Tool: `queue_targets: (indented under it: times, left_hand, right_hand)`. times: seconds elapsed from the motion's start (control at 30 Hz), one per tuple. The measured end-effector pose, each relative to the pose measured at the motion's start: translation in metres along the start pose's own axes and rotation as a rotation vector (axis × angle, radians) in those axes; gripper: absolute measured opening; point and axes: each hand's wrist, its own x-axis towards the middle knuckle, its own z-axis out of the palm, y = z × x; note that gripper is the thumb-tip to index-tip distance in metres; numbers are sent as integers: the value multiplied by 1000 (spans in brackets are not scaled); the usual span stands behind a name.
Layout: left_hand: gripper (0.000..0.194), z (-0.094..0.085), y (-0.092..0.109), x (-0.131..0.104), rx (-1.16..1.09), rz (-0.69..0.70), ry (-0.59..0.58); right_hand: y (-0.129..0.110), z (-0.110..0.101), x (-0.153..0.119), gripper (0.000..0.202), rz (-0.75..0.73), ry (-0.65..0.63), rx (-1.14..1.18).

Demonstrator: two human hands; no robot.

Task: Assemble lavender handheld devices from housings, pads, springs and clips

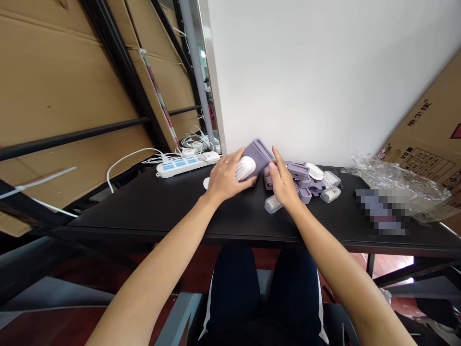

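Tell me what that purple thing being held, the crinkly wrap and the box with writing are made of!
Purple thing: probably matte plastic, with stiff, smooth edges. Crinkly wrap: thin, shiny plastic film, wrinkled and glinting. Box: likely dull cardboard, brown with black print.

Sat with the left thigh and right thigh parted. Reached forward with both arms bare, angling the left forearm and right forearm inward from the lower part of the view. Brought the left hand near the right hand, well ahead of the thighs. Turned the back of the left hand upward, curved its fingers forward and to the right in a grip, and stretched its thumb rightward, nearer the body. Pointed the right index finger forward and slightly left, and set the right thumb just beside it, apart at the tips
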Motion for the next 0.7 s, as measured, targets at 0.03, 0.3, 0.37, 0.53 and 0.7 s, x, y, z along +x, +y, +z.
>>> queue_targets:
  times: [0.03,0.3,0.37,0.53,0.7]
  left_hand:
    - [90,-3,-4,1,4,-67,43]
    - [91,-35,-61,11,162,-541,363]
    - [89,-38,-74,11,174,-649,247]
    - [82,-36,-90,6,192,-764,-124]
    - [86,-30,-97,1,226,-774,-338]
  right_hand:
    - [0,-1,0,67,17,18,-14]
    - [4,-6,0,59,46,91,-24]
    - [5,-6,0,57,32,96,-29]
    - [7,-7,0,55,30,108,-59]
    - [4,-9,1,53,26,109,-63]
